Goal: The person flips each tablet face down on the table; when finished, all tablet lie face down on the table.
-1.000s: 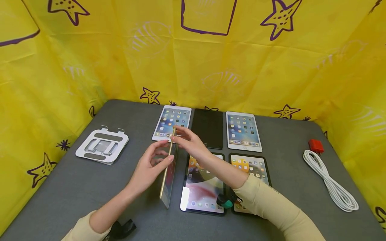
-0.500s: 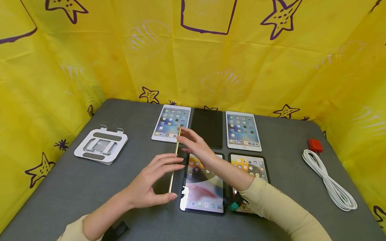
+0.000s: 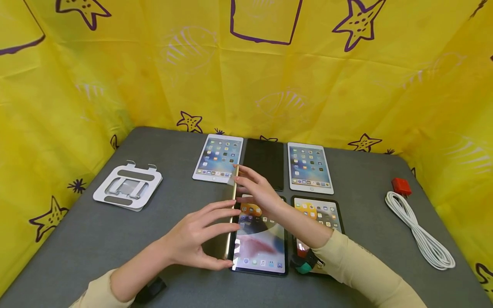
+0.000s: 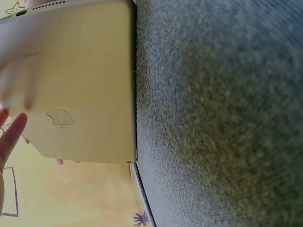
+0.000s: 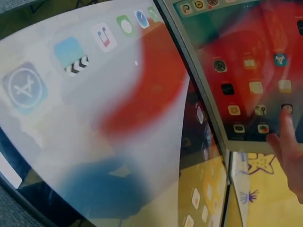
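Note:
A gold iPad (image 3: 232,214) stands on its long edge and hides the left border of a black-rimmed tablet (image 3: 256,252) that lies flat. The left wrist view shows its gold back (image 4: 85,85); its lit screen (image 5: 255,61) is in the right wrist view. My right hand (image 3: 258,188) pinches its far end, with a fingertip against the screen. My left hand (image 3: 204,235) lies over the upper edge, fingers spread and nearly straight, thumb at the near end.
Behind lie two white tablets (image 3: 218,156) and a dark tablet (image 3: 265,162) between them. Another black-rimmed tablet (image 3: 325,216) lies right, partly under my right arm. A folded white stand (image 3: 129,186) is left; a red charger (image 3: 402,186) and coiled white cable (image 3: 420,233) are right.
The gold iPad has moved right, beside the flat black-rimmed tablet, and tipped from leaning to nearly upright. My left hand has slid nearer and spread its fingers. My right hand moved right with it.

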A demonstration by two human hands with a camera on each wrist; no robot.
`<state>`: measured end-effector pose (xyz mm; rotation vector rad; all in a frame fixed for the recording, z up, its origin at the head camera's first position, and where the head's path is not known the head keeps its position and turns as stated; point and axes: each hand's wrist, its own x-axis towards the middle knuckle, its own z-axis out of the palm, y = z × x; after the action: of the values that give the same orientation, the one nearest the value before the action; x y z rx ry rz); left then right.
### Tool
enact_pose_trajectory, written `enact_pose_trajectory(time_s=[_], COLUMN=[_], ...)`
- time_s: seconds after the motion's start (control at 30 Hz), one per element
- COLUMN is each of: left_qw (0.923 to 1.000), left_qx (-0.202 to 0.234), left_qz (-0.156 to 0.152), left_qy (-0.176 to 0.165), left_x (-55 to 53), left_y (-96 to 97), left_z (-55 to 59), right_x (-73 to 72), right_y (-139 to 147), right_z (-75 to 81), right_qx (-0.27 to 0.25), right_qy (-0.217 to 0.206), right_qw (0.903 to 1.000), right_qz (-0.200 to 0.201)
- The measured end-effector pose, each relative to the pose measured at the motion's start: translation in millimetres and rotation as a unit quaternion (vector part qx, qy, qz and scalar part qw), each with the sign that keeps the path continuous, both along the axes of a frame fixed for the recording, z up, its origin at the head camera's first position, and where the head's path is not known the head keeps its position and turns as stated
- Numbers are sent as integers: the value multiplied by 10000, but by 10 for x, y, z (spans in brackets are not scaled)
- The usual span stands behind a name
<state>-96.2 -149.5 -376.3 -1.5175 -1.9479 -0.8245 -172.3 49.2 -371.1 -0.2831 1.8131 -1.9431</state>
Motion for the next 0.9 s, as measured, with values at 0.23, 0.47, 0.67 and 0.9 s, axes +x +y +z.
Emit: enact_pose_trajectory(time_s=[0.23,0.47,0.67,0.9], left_qw=[9992,9975,9956,9849], left_qx=[105,-206,-587,-1579], left_qz=[-70,23,123,330], left_qy=[375,677,713,628], left_x=[-10,-12,8,22], left_y=[59,75,38,-69], left_z=[18,13,-42,-153], right_x=[20,33,27,13], right_y=[34,35,14,-39], right_z=[6,-29,-126,-280], right_qx=[-225,-454,-666,-459], right_qy=[-108,-264,-441,-922], right_qw=[9996,9985,9967,9944], right_qz=[-88,-182,-147,-221])
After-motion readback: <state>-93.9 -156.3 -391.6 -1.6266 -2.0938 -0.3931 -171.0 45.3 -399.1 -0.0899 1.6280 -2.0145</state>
